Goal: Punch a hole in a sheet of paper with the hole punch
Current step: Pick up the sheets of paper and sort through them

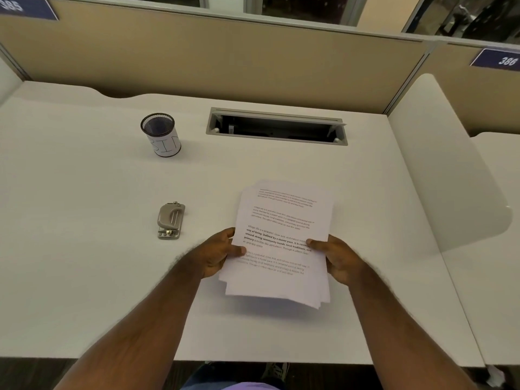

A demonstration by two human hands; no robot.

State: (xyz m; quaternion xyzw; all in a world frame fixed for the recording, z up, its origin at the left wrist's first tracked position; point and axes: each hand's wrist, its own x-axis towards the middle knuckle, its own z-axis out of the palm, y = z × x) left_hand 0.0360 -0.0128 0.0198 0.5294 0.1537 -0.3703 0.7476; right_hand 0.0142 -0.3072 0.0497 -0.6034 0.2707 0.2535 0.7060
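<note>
A loose stack of printed white sheets of paper (282, 220) is held above the white desk (84, 277), its sheets fanned out unevenly at the near edge. My left hand (218, 253) grips the stack's left edge, thumb on top. My right hand (339, 260) grips the right edge the same way. The small grey metal hole punch (170, 220) lies on the desk to the left of the stack, about a hand's width from my left hand, touched by neither hand.
A black mesh cup (161, 134) wrapped in white paper stands at the back left. An open cable slot (277, 126) sits in the desk's far middle. Beige partitions (225, 60) close the back; a white side panel (450, 164) bounds the right.
</note>
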